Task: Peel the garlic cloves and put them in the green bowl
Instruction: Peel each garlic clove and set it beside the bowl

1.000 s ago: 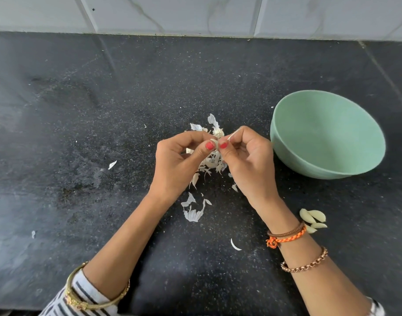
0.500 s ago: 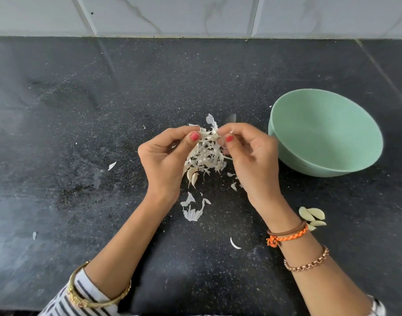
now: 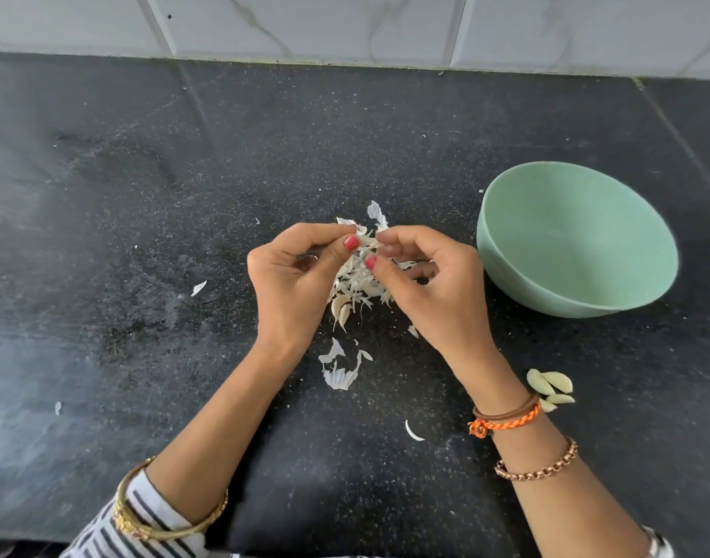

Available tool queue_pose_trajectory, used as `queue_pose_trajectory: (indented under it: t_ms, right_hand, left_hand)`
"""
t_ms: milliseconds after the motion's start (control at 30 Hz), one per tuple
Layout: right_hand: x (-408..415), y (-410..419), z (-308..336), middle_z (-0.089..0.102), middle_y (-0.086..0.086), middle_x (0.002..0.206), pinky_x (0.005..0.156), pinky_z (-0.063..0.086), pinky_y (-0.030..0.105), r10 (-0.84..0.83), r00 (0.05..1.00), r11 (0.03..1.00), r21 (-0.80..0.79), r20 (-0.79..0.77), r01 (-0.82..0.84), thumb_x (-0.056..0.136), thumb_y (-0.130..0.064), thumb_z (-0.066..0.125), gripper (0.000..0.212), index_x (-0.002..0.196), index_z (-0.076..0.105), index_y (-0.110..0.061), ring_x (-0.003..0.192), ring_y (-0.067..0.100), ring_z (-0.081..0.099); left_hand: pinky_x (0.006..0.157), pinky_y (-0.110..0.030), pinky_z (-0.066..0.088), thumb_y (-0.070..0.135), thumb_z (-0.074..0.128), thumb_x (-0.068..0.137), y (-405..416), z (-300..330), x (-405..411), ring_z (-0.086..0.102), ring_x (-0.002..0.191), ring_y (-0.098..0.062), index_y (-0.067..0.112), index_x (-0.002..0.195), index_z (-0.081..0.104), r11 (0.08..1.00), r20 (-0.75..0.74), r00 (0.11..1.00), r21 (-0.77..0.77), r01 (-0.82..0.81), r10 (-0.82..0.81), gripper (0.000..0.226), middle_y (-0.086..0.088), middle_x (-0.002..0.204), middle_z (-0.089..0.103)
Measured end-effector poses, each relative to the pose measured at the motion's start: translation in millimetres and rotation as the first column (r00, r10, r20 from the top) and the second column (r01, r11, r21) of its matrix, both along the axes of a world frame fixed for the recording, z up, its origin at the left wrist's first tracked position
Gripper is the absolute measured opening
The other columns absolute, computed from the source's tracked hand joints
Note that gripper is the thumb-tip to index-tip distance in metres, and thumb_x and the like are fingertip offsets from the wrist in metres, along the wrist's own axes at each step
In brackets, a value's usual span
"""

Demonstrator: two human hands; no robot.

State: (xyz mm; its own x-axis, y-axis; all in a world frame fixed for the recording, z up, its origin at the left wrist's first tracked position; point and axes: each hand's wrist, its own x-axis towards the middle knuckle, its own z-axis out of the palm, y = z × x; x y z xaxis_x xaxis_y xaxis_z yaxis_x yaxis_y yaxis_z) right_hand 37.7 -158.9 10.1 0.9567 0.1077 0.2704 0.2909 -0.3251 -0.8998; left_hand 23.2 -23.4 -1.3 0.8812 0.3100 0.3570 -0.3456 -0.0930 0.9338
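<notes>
Black stone counter (image 3: 144, 235), both hands pinching garlic skin: left hand (image 3: 293, 283) and right hand (image 3: 434, 292) mid-peel, peeled garlic cloves (image 3: 550, 388) beside the wrist, green bowl (image 3: 579, 239) empty; next, probably pulling skin off, then dropping cloves in.

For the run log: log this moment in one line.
hands: left hand and right hand pinch garlic skins | green bowl: looks empty | peeled cloves: on counter
</notes>
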Motion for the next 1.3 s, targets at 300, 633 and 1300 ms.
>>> queue_pose_trajectory:
  t_ms: [300,633,1300]
  right_hand:
    - [-1,2,-7,0.065,-0.01,0.075,0.053,0.049,0.036,-0.053,0.963,0.996,-0.061,0.264,0.072,0.081,-0.023,0.063,0.015,0.075,0.068,-0.01,0.068,0.014,0.06]
    - [-5,6,-14,0.054,0.003,0.06,0.061,0.028,0.015,-0.122,0.763,0.935,-0.185,0.635,0.304,0.073,0.011,0.064,0.024,0.057,0.055,-0.004,0.066,0.017,0.044]
    - [-2,2,-3,0.066,-0.011,0.077,0.064,0.052,0.023,-0.106,0.978,0.992,0.088,0.181,0.092,0.08,0.002,0.061,0.021,0.081,0.069,-0.017,0.073,0.008,0.063]
  left_hand:
    - [0.057,-0.02,0.046,0.016,0.068,0.078,-5,2,-1,0.06,0.064,-0.004,0.021,0.071,0.071,0.988,-0.103,0.983,-0.001,0.155,-0.155,0.009,0.012,0.07,0.07]
    - [0.043,-0.018,0.03,0.013,0.061,0.073,-16,5,-3,0.036,0.047,-0.007,0.017,0.049,0.059,0.944,-0.241,0.944,-0.291,0.153,-0.227,0.025,-0.007,0.059,0.05]
    - [0.055,-0.011,0.039,0.013,0.067,0.08,-7,7,-2,0.051,0.056,0.002,0.013,0.076,0.064,0.981,-0.095,0.994,-0.189,0.04,-0.058,0.005,0.012,0.066,0.065]
